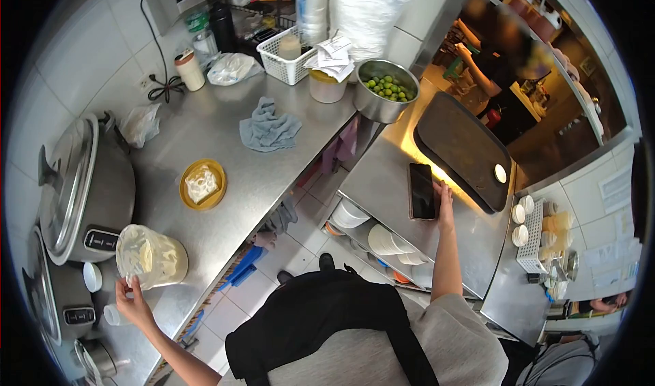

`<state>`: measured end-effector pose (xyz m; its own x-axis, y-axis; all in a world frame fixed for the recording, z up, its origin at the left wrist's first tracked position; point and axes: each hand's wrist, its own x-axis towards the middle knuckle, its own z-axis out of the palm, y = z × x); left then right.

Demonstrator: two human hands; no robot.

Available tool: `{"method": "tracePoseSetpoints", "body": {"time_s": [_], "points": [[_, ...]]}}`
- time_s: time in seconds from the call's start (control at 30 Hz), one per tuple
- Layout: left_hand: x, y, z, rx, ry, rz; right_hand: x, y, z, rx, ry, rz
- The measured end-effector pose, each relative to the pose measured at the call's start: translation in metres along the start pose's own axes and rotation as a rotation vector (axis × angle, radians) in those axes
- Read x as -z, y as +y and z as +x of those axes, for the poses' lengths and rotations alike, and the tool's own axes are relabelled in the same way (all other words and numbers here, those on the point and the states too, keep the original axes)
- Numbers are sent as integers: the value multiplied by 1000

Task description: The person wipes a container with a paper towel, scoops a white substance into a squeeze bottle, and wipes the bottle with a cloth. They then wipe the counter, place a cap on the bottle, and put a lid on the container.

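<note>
My left hand (134,303) is closed at the near rim of a clear plastic tub (170,260), which has pale creamy residue inside. A small translucent cup (114,314) is right beside that hand. Farther along the steel counter lies a yellow lid (184,194) with white cream (202,184) on it. My right hand (444,203) rests on the other counter with fingers stretched out, fingertips right at the edge of a black phone (422,192). Just beyond it is a large dark tray (454,144) with a small white round cup (500,174) on it.
Large cookers (102,195) line the left wall. A blue cloth (269,127), a white basket (285,57) and a steel pot (381,110) of green fruit stand along the back. Bowls (389,239) fill the shelf under the right counter. Through the opening, a person (488,48) is visible.
</note>
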<state>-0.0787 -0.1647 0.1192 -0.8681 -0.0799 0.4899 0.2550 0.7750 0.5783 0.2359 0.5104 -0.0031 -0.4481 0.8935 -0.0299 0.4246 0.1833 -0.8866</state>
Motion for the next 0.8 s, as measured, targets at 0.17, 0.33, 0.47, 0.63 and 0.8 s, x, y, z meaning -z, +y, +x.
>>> {"method": "tracePoseSetpoints", "body": {"time_s": [0.17,0.33,0.47,0.63,0.8], "points": [[1,4,-2,48,-12,-38,-2,-7,-3,-4,32,2],[5,13,-8,82,3,-33,2,17,14,-8,-4,200],[6,13,-9,76,1,-66,0,17,16,-27,3,340],[4,16,-8,55,21,-62,-5,0,11,-117,41,415],[5,12,-8,63,3,-126,-7,-14,8,-145,52,452]]}}
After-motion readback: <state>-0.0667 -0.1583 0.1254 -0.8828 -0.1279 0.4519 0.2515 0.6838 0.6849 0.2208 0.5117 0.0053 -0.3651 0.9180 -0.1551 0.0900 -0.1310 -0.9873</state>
